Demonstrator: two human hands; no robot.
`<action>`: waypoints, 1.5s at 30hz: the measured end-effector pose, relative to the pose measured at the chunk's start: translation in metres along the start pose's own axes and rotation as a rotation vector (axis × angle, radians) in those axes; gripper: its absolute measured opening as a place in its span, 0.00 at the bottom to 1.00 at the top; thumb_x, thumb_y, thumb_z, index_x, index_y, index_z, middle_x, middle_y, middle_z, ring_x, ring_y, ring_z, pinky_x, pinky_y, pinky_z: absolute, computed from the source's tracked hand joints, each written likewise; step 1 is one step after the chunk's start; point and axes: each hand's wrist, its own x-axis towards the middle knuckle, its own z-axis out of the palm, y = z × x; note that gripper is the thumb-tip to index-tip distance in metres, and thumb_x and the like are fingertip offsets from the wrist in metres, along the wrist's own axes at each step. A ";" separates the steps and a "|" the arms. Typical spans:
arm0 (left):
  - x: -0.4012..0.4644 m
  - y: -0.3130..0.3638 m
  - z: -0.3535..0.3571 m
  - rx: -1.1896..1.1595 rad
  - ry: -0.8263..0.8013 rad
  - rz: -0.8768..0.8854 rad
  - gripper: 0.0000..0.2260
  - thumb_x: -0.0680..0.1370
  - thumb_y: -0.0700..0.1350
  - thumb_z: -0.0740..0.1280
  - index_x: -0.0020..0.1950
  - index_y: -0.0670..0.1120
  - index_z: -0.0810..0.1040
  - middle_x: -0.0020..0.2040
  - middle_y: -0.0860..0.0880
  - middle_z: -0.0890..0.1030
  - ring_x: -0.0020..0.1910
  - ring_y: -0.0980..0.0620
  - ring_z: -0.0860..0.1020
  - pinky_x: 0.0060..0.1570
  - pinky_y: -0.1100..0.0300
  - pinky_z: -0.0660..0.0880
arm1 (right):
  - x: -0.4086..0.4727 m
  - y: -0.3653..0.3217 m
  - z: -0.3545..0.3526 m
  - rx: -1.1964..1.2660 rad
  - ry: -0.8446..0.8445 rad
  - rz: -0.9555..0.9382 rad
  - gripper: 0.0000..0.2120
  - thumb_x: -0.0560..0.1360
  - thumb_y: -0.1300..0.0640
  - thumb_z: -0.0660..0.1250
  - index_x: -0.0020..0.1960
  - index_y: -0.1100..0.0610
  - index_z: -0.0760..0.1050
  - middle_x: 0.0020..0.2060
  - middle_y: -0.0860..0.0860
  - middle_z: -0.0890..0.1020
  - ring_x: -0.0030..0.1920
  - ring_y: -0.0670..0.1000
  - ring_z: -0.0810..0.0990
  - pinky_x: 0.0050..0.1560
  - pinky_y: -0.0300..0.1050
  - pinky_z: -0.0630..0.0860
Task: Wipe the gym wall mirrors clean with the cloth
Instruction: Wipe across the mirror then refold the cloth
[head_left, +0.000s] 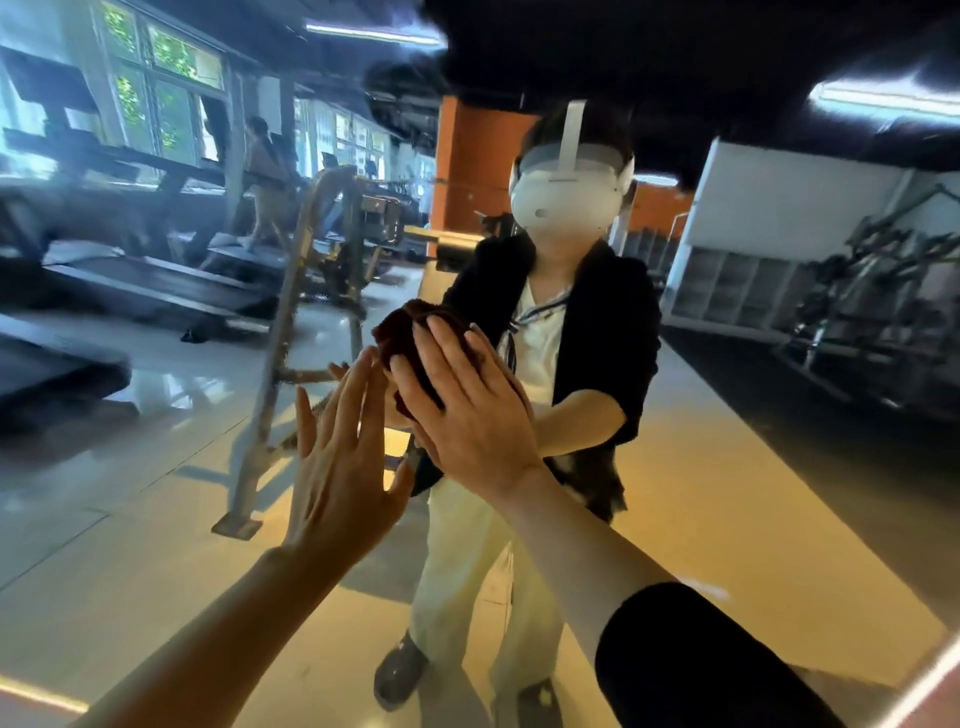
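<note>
Mirror (727, 467) fills the view. Right hand (467, 410), fingers straight, presses the dark red cloth (402, 325) flat against it for wiping contact; left hand (337, 467) spread, apparently bracing on glass.

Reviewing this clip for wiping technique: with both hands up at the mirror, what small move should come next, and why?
Probably slide the right hand sideways across the mirror: its straight fingers already press the dark red cloth flat on the glass, while the left hand rests open beside it, holding nothing.
</note>
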 end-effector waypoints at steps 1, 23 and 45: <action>-0.001 0.005 0.003 -0.014 0.005 -0.002 0.47 0.68 0.45 0.77 0.80 0.38 0.55 0.79 0.38 0.59 0.78 0.39 0.58 0.73 0.29 0.52 | -0.007 0.008 -0.003 -0.013 -0.005 -0.020 0.21 0.84 0.50 0.58 0.73 0.59 0.71 0.72 0.63 0.72 0.75 0.63 0.66 0.78 0.58 0.57; -0.063 0.032 0.035 -0.056 -0.202 -0.016 0.53 0.64 0.42 0.80 0.81 0.38 0.52 0.81 0.39 0.53 0.80 0.41 0.51 0.74 0.30 0.49 | -0.110 -0.014 0.009 0.025 0.020 0.090 0.23 0.83 0.48 0.59 0.73 0.59 0.65 0.73 0.63 0.67 0.76 0.63 0.63 0.79 0.58 0.54; -0.083 0.064 0.058 -0.064 -0.176 -0.066 0.55 0.64 0.45 0.81 0.79 0.34 0.50 0.81 0.36 0.49 0.80 0.37 0.50 0.76 0.41 0.35 | -0.263 0.118 -0.048 -0.065 -0.031 -0.119 0.26 0.83 0.51 0.60 0.77 0.59 0.62 0.75 0.63 0.65 0.78 0.62 0.60 0.78 0.58 0.56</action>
